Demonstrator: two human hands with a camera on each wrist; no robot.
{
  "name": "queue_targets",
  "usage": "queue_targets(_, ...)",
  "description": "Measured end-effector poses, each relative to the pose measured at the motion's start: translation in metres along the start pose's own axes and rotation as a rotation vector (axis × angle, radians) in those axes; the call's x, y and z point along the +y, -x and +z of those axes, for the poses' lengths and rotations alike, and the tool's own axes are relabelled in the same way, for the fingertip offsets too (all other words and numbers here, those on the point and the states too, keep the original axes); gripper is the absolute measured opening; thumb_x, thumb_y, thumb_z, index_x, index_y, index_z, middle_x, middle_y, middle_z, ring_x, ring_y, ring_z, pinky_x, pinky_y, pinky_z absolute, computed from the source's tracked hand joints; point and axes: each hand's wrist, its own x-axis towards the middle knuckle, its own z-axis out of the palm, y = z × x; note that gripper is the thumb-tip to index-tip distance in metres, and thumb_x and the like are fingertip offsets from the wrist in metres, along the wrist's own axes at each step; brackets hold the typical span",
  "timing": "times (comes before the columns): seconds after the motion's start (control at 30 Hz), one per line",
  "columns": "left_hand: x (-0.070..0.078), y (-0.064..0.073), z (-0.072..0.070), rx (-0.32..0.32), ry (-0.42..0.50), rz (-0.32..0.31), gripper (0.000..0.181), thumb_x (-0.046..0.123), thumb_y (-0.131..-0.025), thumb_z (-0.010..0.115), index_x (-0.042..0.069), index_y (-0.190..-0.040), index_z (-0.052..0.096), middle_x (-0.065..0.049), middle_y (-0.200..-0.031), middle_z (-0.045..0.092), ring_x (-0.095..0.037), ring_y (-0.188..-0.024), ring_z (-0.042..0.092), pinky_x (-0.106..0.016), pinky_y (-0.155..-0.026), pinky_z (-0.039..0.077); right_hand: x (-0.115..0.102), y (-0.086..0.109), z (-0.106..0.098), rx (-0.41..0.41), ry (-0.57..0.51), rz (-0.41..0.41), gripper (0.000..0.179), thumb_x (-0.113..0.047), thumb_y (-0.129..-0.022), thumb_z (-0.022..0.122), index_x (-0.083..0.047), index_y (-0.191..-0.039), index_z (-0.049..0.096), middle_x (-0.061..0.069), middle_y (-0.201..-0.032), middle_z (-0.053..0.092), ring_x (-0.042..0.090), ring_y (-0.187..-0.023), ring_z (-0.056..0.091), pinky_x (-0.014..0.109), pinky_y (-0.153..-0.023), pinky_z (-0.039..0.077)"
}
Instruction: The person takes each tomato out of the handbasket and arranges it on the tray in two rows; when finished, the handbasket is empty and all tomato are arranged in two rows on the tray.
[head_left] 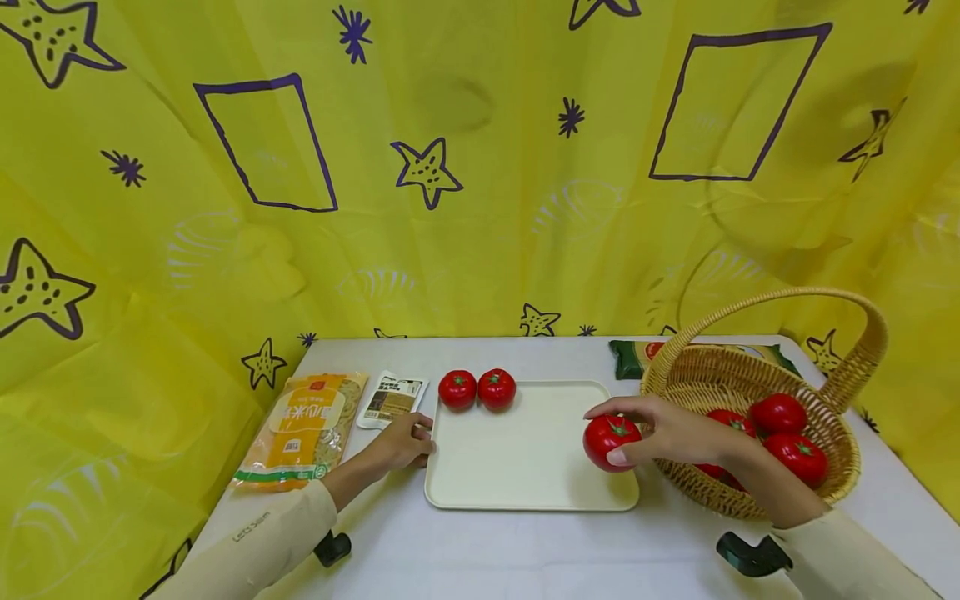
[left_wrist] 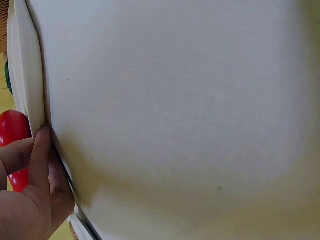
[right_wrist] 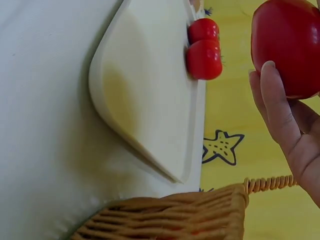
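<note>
One held tomato (head_left: 597,442): raised over the right end of the tray (head_left: 517,467).
Right hand (head_left: 660,427): thumb and fingers gripping that tomato.
Left hand (head_left: 401,443): gripping the tray's left edge.
Tray: cream, rectangular, on the white tabletop (head_left: 480,554).
Two tomatoes (head_left: 497,390): side by side in the tray's far left corner.
Wicker basket (head_left: 697,490): right of the tray, more tomatoes (head_left: 798,458) inside.
Orange bag (head_left: 307,417), white pouch (head_left: 393,400): left of the tray.
Green packet (head_left: 628,360): behind the basket, partly hidden.
Yellow curtain (head_left: 480,250): hanging behind.
</note>
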Motion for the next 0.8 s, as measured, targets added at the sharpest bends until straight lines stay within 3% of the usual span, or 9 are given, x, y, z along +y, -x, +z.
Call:
queue_targets(0.5, 0.002, -0.001, -0.001, 0.002, 0.001, -0.010, 0.036, -0.006, -0.090, 0.066, -0.006, -0.124, 0.056, -0.010, -0.092, 0.056, -0.017, -0.074, 0.056, -0.026, -0.065, 0.061, -0.007, -0.032, 0.002, 0.063, 0.074, 0.017, 0.052, -0.025, -0.094, 0.070, -0.010, -0.141, 0.054, 0.017, -0.128, 0.059, 0.031, -0.112, 0.056, 0.031, -0.082, 0.059)
queue_targets(0.8, -0.001, -0.002, 0.000, -0.003, 0.018, -0.008, 0.036, -0.007, -0.090, 0.065, -0.007, -0.125, 0.055, -0.009, -0.090, 0.055, -0.017, -0.072, 0.056, -0.026, -0.064, 0.061, -0.008, -0.048, 0.003, 0.127, 0.040, 0.022, 0.056, -0.021, -0.090, 0.074, -0.008, -0.141, 0.053, 0.019, -0.128, 0.059, 0.032, -0.113, 0.056, 0.034, -0.083, 0.058)
